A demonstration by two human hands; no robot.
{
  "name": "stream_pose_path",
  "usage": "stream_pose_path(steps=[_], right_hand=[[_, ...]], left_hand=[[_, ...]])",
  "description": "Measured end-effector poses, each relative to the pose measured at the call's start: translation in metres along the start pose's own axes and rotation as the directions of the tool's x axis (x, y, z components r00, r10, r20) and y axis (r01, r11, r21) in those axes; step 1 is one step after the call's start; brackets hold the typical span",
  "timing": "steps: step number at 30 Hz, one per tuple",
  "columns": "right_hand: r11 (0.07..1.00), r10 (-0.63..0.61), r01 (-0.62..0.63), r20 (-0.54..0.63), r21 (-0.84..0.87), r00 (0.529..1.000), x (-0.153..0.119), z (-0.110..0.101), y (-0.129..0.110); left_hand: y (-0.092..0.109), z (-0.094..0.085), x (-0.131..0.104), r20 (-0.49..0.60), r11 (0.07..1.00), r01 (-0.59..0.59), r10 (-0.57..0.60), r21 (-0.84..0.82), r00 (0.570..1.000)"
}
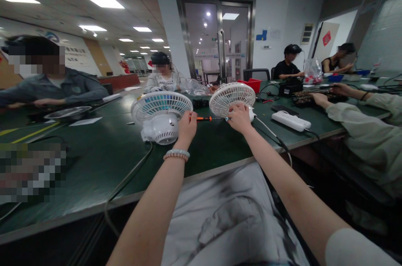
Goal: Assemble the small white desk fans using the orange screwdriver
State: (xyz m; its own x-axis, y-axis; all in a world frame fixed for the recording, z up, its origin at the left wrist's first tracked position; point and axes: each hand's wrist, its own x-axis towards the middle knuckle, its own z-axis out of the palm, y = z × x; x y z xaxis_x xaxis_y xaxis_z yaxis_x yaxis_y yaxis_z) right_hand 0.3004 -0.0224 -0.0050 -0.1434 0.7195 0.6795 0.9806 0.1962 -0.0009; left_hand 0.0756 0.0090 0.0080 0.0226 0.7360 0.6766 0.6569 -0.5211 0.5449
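Note:
My left hand (187, 127) is closed around the handle of an orange-and-black screwdriver (204, 119), whose thin shaft points right. At the shaft's far end, my right hand (240, 118) is closed, fingertips together by a small light-blue bit (227, 119); what exactly it pinches is hidden. Just behind that hand is a white fan (230, 94) with a round grille, its base partly covered by my fingers. Beside my left hand rests a second white fan (161, 128), its motor housing toward me and bluish blades showing through the grille.
A white power strip (291, 121) and a dark phone (284, 110) lie to the right. Behind the fans stand a red bin (251, 85) and clear plastic bags (196, 87). Cables hang over the green table's (103, 165) front edge. Co-workers sit around, one sleeve (354, 119) close at right.

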Motion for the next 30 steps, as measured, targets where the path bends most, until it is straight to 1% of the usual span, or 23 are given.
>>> stream_pose_path(steps=[4, 13, 22, 25, 28, 30], right_hand=[[1.0, -0.004, 0.004, -0.004, -0.001, 1.0, 0.0003, 0.001, 0.0002], [1.0, 0.001, -0.001, 0.011, 0.001, 1.0, -0.0007, -0.0005, -0.0003], [1.0, 0.002, -0.002, 0.023, -0.014, 1.0, -0.0009, -0.0015, -0.0008], [1.0, 0.0, 0.0, 0.016, -0.01, 1.0, -0.0003, 0.0003, -0.0002], [1.0, 0.004, -0.004, 0.018, 0.0, 1.0, 0.0, 0.0012, 0.0001], [1.0, 0.005, -0.005, 0.017, 0.001, 1.0, 0.0, 0.0006, 0.0]], left_hand=[[-0.0018, 0.0008, 0.0, 0.001, 1.0, -0.016, 0.016, 0.021, 1.0], [-0.0007, 0.002, -0.0014, 0.01, 0.999, -0.004, 0.003, 0.049, 1.0], [0.0011, 0.0006, -0.0018, -0.002, 0.999, 0.002, -0.002, 0.036, 1.0], [0.0002, 0.0013, -0.0024, 0.031, 0.998, 0.065, -0.064, -0.025, 0.997], [-0.0009, 0.0034, -0.0029, 0.09, 0.978, 0.14, -0.127, -0.156, 0.988], [-0.0012, 0.0048, -0.0029, 0.109, 0.959, 0.173, -0.151, -0.225, 0.982]])
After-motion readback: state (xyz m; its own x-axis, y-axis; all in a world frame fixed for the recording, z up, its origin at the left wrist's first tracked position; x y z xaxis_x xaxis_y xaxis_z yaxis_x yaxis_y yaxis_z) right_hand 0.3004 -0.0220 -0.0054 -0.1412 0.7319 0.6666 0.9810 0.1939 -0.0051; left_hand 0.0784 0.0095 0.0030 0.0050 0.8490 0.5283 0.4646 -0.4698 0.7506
